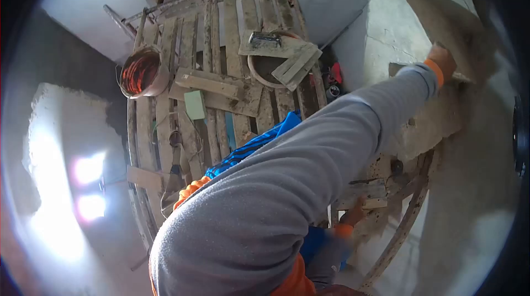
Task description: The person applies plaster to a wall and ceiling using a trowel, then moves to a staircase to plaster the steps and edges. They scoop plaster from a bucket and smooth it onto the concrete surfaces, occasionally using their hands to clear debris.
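My left arm, in a grey sleeve with an orange cuff, stretches across the view to the wall on the right. My left hand is closed beside a brown, board-like surface against the wall; what lies in its fingers is hidden. Lower down, my right hand is partly blurred, its fingers at the near edge of a small wooden board smeared with grey material. Below the left hand, the wall has a rough patch of fresh-looking plaster.
A slatted wooden platform carries a bucket with a reddish inside, a round tub with boards and a trowel over it, loose planks, a pale green block and a brush. A curved pole stands at lower right.
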`<control>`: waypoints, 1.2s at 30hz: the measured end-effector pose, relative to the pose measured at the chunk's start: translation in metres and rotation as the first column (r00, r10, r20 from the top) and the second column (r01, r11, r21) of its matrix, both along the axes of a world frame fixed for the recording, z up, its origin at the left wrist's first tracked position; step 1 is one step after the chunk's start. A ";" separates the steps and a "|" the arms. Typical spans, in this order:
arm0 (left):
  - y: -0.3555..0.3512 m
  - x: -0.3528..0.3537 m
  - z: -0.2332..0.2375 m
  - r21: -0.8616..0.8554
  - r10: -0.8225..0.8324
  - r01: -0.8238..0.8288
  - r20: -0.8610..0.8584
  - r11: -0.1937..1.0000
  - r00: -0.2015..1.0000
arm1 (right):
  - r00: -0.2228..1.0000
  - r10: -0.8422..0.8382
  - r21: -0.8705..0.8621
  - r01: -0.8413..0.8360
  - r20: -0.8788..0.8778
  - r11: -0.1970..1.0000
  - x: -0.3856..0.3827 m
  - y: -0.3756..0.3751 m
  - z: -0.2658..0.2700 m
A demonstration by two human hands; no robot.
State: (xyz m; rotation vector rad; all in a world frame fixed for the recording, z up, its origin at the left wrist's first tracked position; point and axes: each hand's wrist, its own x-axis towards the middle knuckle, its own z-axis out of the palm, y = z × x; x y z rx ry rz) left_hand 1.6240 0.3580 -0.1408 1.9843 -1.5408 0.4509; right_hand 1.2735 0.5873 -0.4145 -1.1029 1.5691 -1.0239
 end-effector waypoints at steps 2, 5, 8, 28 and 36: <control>0.010 -0.003 0.005 -0.035 -0.003 0.005 0.046 0.999 0.999 | 0.993 -0.026 0.072 0.034 -0.114 0.997 0.011 -0.002 0.020; 0.004 -0.002 0.002 -0.074 -0.042 0.040 -0.022 0.996 0.999 | 0.999 -0.024 0.064 0.026 -0.034 0.998 -0.029 -0.057 -0.029; -0.032 -0.007 -0.010 -0.220 -0.006 -0.014 -0.089 0.975 0.996 | 0.991 -0.122 0.137 0.128 -0.051 0.982 -0.003 -0.082 -0.012; -0.059 -0.011 -0.015 -0.186 0.027 -0.031 -0.022 0.982 0.999 | 0.767 -0.013 -0.042 -0.018 -0.642 0.999 -0.019 -0.190 -0.013; -0.051 -0.010 -0.014 -0.177 -0.012 -0.005 -0.096 0.984 0.995 | 0.610 -0.033 -0.097 -0.072 -0.792 0.993 -0.046 -0.196 -0.029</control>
